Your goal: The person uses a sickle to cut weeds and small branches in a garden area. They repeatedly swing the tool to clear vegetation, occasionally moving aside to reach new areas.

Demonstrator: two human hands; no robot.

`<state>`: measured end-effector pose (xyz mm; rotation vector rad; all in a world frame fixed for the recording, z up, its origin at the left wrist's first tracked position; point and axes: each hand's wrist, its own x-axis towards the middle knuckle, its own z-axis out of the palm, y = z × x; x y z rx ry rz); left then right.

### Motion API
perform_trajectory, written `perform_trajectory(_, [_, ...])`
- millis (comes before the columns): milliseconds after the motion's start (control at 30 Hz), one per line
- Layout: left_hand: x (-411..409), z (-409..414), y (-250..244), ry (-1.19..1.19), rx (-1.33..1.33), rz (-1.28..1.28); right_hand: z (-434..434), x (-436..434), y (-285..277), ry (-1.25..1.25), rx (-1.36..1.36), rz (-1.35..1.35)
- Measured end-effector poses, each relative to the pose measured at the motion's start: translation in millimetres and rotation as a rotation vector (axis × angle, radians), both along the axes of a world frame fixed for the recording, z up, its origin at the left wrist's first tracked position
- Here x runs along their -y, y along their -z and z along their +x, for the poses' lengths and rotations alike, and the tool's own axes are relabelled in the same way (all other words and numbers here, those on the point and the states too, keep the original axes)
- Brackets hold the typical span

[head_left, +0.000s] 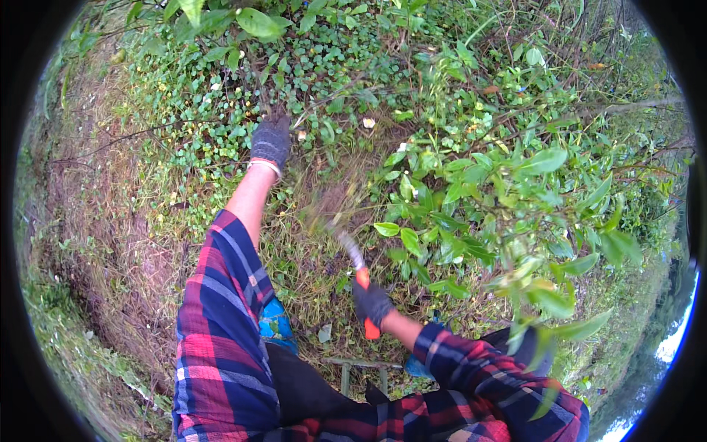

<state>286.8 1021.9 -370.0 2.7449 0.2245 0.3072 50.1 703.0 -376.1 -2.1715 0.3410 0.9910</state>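
My left hand (270,141), in a dark grey knitted glove, reaches forward into low leafy plants (237,105). Its fingers close around a thin branch (317,105); their tips are hard to make out. Also gloved, my right hand (371,304) grips the orange handle (362,276) of a sickle-like cutting tool. The tool's metal blade (351,248) points forward and left over grass, and motion blur hides its tip and exact shape. Flattened brown grass (342,193) lies between the blade and my left hand.
A leafy shrub (464,232) rises at the right, its branches hanging over my right sleeve (475,359). Blue boots (278,326) flank a narrow frame (364,363) before me. Dry ground (121,237) lies left; white flowers (369,122) dot the growth.
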Motion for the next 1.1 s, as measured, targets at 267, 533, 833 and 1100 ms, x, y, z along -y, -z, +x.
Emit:
perform_trajectory(267, [-18, -23, 1, 0.084, -0.339, -0.009, 173, -77, -61, 0.501, 0.387, 0.381])
perform_trajectory(533, [-57, -44, 22, -0.112, -0.446, -0.16, 132, -38, -1, 0.364, 0.016, 0.107])
perform_trajectory(833, [-128, -142, 2, -0.497, -0.536, -0.046, -13, -65, -24, 0.17, -0.099, 0.153])
perform_trajectory(1100, [-48, -85, -30, -0.203, -0.258, 0.301, 50, -122, -40, 0.394, -0.355, 0.591])
